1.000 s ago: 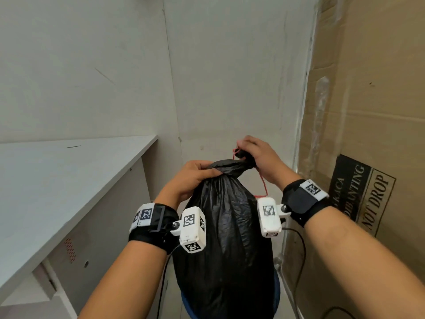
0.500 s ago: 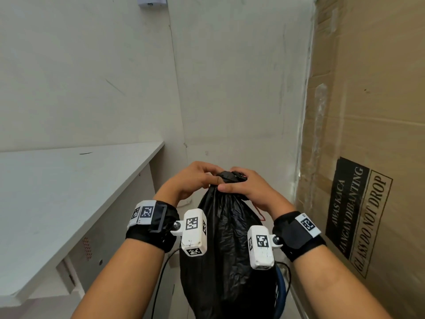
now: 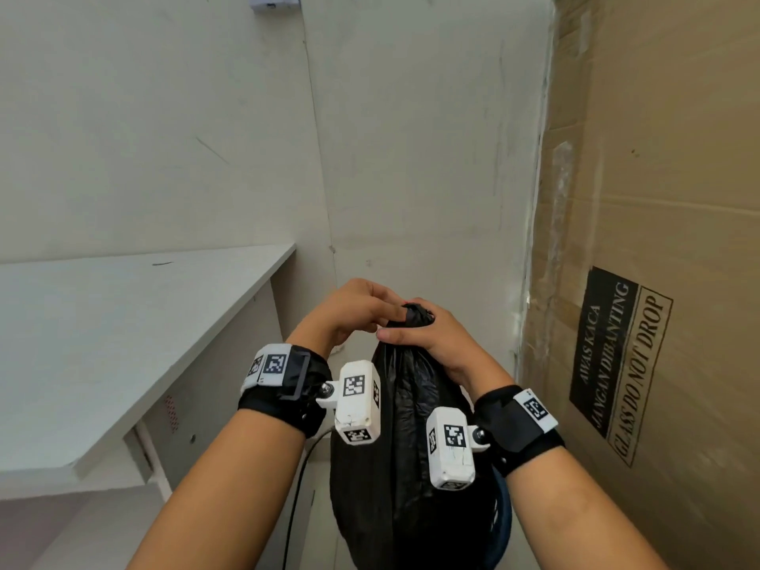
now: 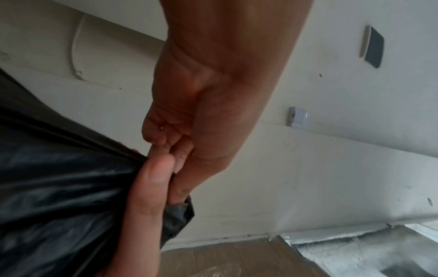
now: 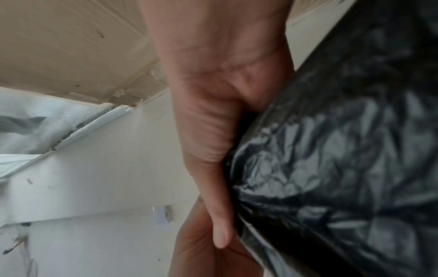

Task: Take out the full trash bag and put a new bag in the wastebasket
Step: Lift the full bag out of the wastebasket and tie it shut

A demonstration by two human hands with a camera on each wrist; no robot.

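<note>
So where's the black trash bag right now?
In the head view the black trash bag hangs low in the centre, between the white desk and the cardboard box, its neck gripped by the left hand and right hand.

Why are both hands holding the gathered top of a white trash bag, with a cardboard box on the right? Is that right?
Not quite: the trash bag is black, as the head view shows. Both the left hand and right hand do hold its gathered top, and the cardboard box stands on the right.
</note>
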